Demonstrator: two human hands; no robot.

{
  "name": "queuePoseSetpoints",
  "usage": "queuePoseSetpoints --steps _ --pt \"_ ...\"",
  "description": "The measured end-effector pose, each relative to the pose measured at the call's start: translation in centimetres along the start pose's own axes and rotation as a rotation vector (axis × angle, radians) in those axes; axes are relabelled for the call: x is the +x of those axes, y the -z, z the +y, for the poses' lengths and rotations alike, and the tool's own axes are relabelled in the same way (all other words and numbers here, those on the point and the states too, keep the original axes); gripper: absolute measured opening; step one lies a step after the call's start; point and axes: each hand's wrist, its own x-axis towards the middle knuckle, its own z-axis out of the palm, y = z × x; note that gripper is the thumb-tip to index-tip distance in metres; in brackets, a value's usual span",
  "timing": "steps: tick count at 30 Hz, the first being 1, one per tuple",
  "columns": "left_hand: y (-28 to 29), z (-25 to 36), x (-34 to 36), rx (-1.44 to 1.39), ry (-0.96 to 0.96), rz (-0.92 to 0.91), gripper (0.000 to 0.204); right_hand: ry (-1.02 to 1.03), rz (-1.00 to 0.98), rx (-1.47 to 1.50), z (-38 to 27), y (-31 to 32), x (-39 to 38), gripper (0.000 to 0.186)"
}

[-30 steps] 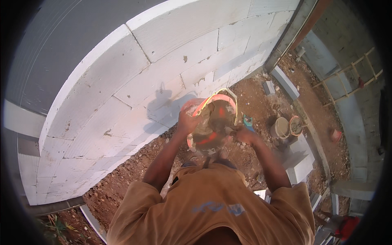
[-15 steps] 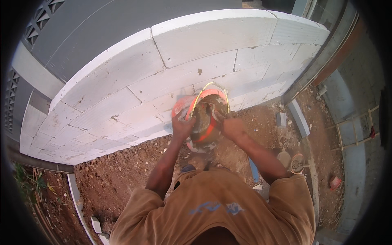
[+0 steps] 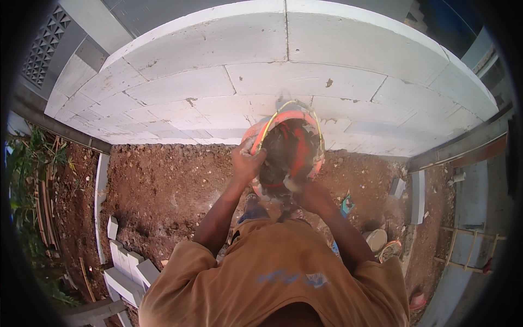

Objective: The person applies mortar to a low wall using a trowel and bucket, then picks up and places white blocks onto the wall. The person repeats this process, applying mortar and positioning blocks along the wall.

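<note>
A red-orange bucket (image 3: 284, 115) with a yellow handle (image 3: 266, 131) is tilted so its mouth faces me, close to the white block wall. Wet grey mortar (image 3: 274, 157) coats its inside and lies in its lower part. My left hand (image 3: 248, 159) is closed on the left side of the rim, thumb over the edge. At the lower right of the mouth is my right hand (image 3: 311, 196), its fingers curled beside a greyish, blurred patch. Whatever it holds there is hidden.
A wall of white blocks (image 3: 245, 41) curves across in front of me. Reddish soil (image 3: 158, 180) with stones lies at its foot. Loose blocks (image 3: 126, 275) are stacked at lower left, with a long block (image 3: 418, 197) at right. Round containers (image 3: 376, 240) stand by my right elbow.
The view has turned rightward and down, bringing the loose block stack into sight. The bucket's mouth now shows more openly, and my right hand has moved from its right side to its lower edge.
</note>
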Motion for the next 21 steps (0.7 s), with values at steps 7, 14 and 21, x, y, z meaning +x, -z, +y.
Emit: queuePoseSetpoints --steps 7,14,21 --pt "6.4 0.1 -0.9 0.089 0.116 0.044 0.038 0.075 0.112 -0.042 -4.4 0.2 2.1 0.049" --pt "14.3 -0.9 0.6 0.109 0.068 0.105 0.038 0.103 0.113 -0.06 -12.8 -0.3 4.3 0.051" --pt "23.1 -3.6 0.8 0.043 0.041 0.227 0.037 0.079 -0.122 0.541 -19.9 -3.6 7.5 0.055"
